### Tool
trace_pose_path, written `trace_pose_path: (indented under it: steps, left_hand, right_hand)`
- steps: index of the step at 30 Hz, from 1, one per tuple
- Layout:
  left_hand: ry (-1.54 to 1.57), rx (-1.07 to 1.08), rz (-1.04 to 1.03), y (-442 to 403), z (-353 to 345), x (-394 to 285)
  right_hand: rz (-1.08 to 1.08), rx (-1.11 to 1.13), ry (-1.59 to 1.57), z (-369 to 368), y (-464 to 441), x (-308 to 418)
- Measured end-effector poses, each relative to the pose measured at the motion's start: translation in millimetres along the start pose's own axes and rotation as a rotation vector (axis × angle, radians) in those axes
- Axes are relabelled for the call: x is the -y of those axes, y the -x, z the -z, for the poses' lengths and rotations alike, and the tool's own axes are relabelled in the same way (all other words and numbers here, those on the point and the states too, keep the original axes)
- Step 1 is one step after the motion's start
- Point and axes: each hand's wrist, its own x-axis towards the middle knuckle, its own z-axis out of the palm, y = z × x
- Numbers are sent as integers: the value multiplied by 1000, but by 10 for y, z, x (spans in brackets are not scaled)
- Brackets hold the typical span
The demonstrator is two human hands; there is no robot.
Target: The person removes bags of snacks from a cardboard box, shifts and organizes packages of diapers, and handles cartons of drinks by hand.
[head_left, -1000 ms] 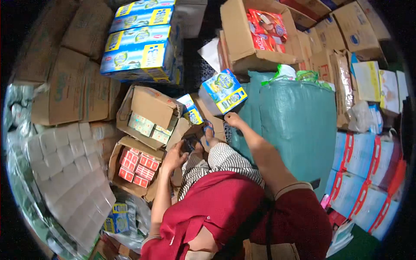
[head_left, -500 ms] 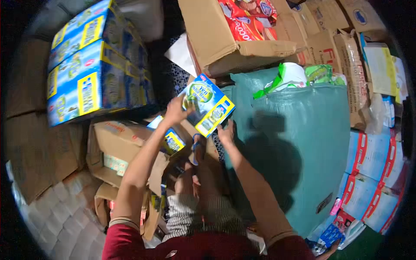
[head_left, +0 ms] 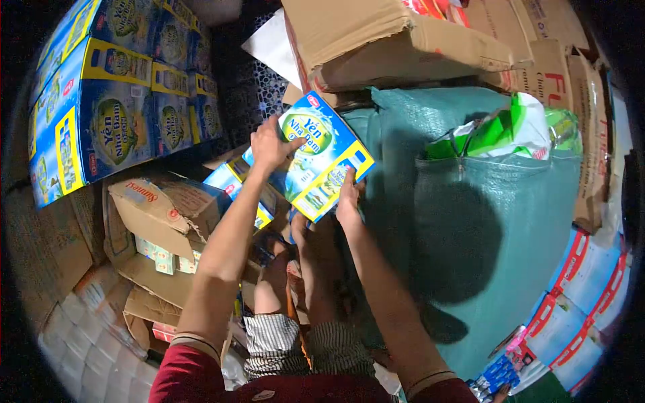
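A blue, yellow and green carton (head_left: 312, 158) is held tilted between my two hands, above my legs. My left hand (head_left: 271, 146) grips its left edge, thumb over the printed face. At its lower right edge, my right hand (head_left: 349, 195) has its fingers wrapped on the side. A second blue and yellow carton (head_left: 228, 180) lies just below and left of my left hand, partly behind my forearm. An open cardboard box (head_left: 161, 208) with small pale packs inside sits to the left.
Blue cartons (head_left: 121, 127) are stacked at the upper left. A large green sack (head_left: 470, 235) with green and white packs (head_left: 517, 134) on top stands right. An open cardboard box (head_left: 403, 54) is behind. Blue and red packs (head_left: 571, 289) line the lower right, near a partly visible hand.
My left hand has moved from beside the boxes onto the carton, which my right hand also grips now. The view has shifted, and the carton sits closer and shows its printed face more fully.
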Motion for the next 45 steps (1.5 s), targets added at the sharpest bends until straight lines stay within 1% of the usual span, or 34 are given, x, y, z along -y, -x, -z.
trace_pose_path:
  steps: [1,2,3,4,5,8,10,11,14,15,18,20,22,23,25,28,29,32,34,35,38,40,41,42,43,44,45]
  left_hand:
    - [49,57,43,55,52,-35]
    - [49,14,28,121,35,-32]
    - [46,-34,14,175,15,-11]
    - [40,-84,0,234,27,-7]
    - [35,-69,25,288,37,-15]
    - [56,-70,50,473,94,-74]
    - [65,-115,47,604,99,-88]
    - [74,-140,45,658,92,-98]
    - [113,-107,75,775,87,-79]
    - [133,-107,72,795,107,-79]
    - [124,-148,50,849,143,-72]
    - [115,-134,53,814,158,-33]
    - [105,-119,59,714,137,12]
    - [122,-150,39,651,156,21]
    - [109,-129,48,538,139,99]
    - [60,-120,41,427,164,68]
    - [46,-118,40,428,161,51]
    - [-37,-186,57,395,94,59]
    - [-87,-227,70,374,83,84]
    - [-93,-234,78,349,39,123]
    - [-146,-262,69,285,19,152]
    - [-164,-266,75,214,33,212]
    - [-157,-253,76,185,56,241]
    - [-201,-148,121,138,84,288]
    - [-172,-210,96,103,96,345]
    - [-142,-273,69,69,106,391]
    - [-155,-216,100,41,136,409]
  right_hand:
    - [26,28,-45,72,-30,-167]
    - [54,60,-88,127,-77,-315]
    - [-62,35,-77,152,-139,-414]
    - [-61,21,-24,180,-140,-518]
    - [-56,7,26,210,-138,-617]
    - [-129,-45,94,197,-54,-609]
    - [-188,-128,132,123,143,-369]
    - [-180,-152,174,137,141,-414]
    - [-64,-265,346,257,-16,-757]
    - [-108,-266,324,293,-32,-824]
    - [67,-216,303,334,-13,-970]
    - [88,-202,257,299,20,-990]
    - [57,-177,212,174,48,-846]
    - [58,-183,267,129,44,-815]
    - [101,-213,357,26,14,-786]
    - [53,-178,299,-47,-17,-665]
    - [26,-160,222,-54,-27,-657]
    - [-63,-68,102,-36,-81,-660]
    - [-203,50,11,4,-51,-574]
    - [-57,94,-75,16,51,-500]
    - [-96,136,10,-21,226,-394]
    - [-84,167,-1,-73,234,-422]
    - [-75,202,-13,-101,237,-430]
    - [-65,237,-29,-147,267,-401]
    - [-91,255,-48,-236,376,-271]
    - [-78,243,-9,-291,380,-290]
    - [-69,231,29,-331,382,-317]
